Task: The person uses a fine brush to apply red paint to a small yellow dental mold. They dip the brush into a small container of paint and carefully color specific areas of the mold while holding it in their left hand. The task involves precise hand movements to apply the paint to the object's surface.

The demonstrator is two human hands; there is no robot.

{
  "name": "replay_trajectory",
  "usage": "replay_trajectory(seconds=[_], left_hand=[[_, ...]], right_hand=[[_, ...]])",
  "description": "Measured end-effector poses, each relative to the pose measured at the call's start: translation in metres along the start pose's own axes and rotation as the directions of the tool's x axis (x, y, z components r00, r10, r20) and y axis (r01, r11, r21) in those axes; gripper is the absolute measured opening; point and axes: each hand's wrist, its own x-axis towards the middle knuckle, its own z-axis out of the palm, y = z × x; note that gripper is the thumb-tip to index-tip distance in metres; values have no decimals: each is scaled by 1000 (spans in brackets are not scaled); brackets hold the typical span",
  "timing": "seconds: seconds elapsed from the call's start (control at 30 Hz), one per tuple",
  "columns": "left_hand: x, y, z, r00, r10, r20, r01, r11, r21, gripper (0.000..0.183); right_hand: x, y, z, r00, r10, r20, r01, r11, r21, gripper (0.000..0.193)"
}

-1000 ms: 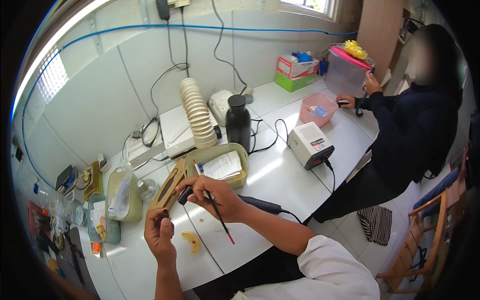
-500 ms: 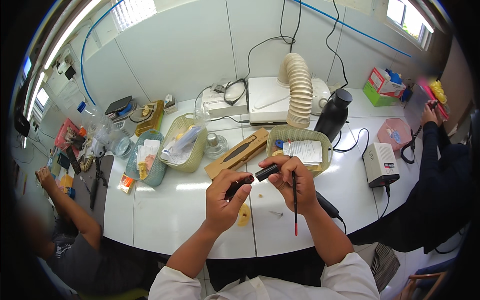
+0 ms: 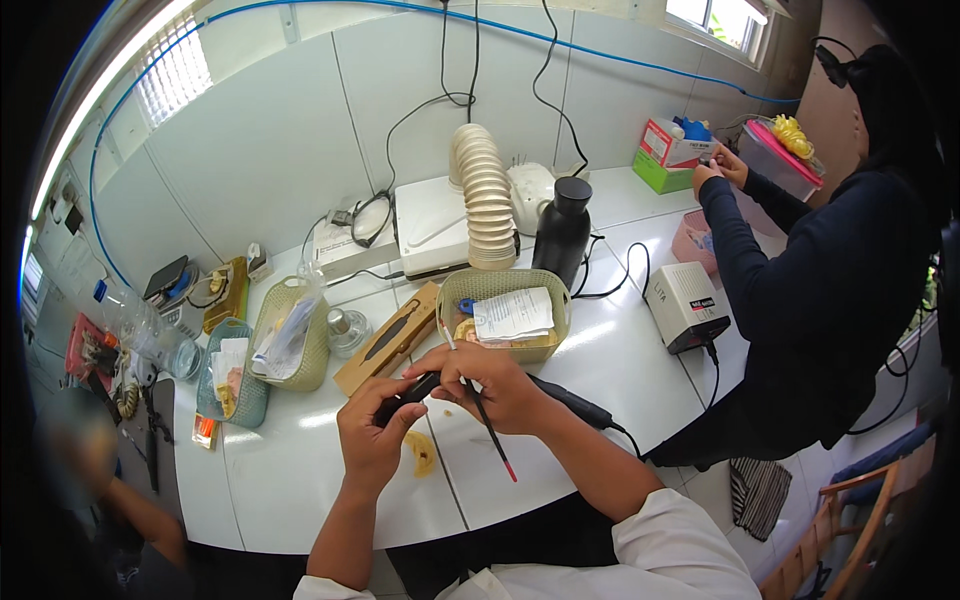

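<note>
My left hand [image 3: 366, 432] is wrapped round a small dark bottle [image 3: 396, 408] held above the white table. At the bottle's end, the fingers of my right hand [image 3: 500, 388] grip its black cap [image 3: 427, 383], and the two parts meet. A thin brush [image 3: 488, 428] with a black handle and a red end is tucked between my right fingers, its pale tip pointing up toward the basket. Beneath my hands lies a round yellow piece [image 3: 422, 455] on the table. The bottle's mouth is hidden.
Beyond my hands are a brown box [image 3: 385, 340], a green basket [image 3: 562, 330] holding papers and a glass jar [image 3: 347, 333]. A black handpiece [image 3: 575, 402] lies beside my right forearm. A black flask [image 3: 563, 235] stands near a ribbed hose [image 3: 485, 200]. People work on both sides.
My hands have come together, bringing the black cap onto the dark bottle; they were apart before. The view has swung to the right, showing more of the co-worker there.
</note>
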Motion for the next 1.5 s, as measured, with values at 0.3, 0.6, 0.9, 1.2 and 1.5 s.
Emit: replay_trajectory(seconds=[0.3, 0.6, 0.9, 1.2, 1.5], left_hand=[[-6, -6, 2, 984, 170, -45, -162, 977, 140, 36], [-4, -13, 2, 930, 368, -12, -354, 903, 244, 34], [10, -4, -20, 992, 98, 84, -116, 963, 245, 43], [5, 3, -3, 962, 266, 54, -268, 900, 344, 37], [9, 0, -27, 998, 64, 6, -64, 978, 201, 40]], right_hand=[[-8, 0, 8, 999, -12, 43, 19, 985, -171, 19], [-8, -4, 13, 1000, 21, 4, -18, 950, -311, 23], [-7, -10, 7, 993, 2, -116, -31, 969, -246, 29], [-6, -9, 13, 962, 254, -97, -261, 963, -72, 32], [-6, -3, 9, 982, 116, -146, -138, 979, -148, 42]])
